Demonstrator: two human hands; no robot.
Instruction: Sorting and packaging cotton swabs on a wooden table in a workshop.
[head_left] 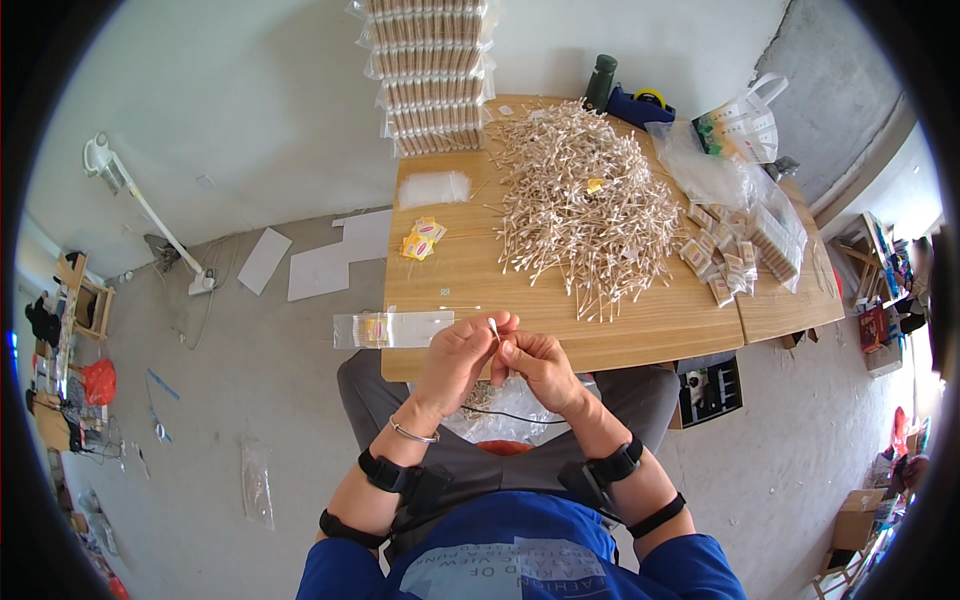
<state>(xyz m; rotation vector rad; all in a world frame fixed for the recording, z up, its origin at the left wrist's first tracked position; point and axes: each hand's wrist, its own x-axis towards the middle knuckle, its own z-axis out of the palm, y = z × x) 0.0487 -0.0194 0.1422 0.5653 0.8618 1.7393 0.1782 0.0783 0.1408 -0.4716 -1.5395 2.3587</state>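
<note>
The right hand (537, 362) is pinching a cotton swab (493, 326) over the surface's (640, 338) near edge; its white tip is pointing up beside the left hand (456, 358), whose grip I cannot tell.

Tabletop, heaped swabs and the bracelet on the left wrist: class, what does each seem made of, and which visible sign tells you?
Tabletop: wood or wood-look laminate, smooth; light brown with faint grain.
Swabs: probably cotton tips on wooden sticks; white ends, tan shafts.
Bracelet: likely polished metal; silvery and shiny.
</note>
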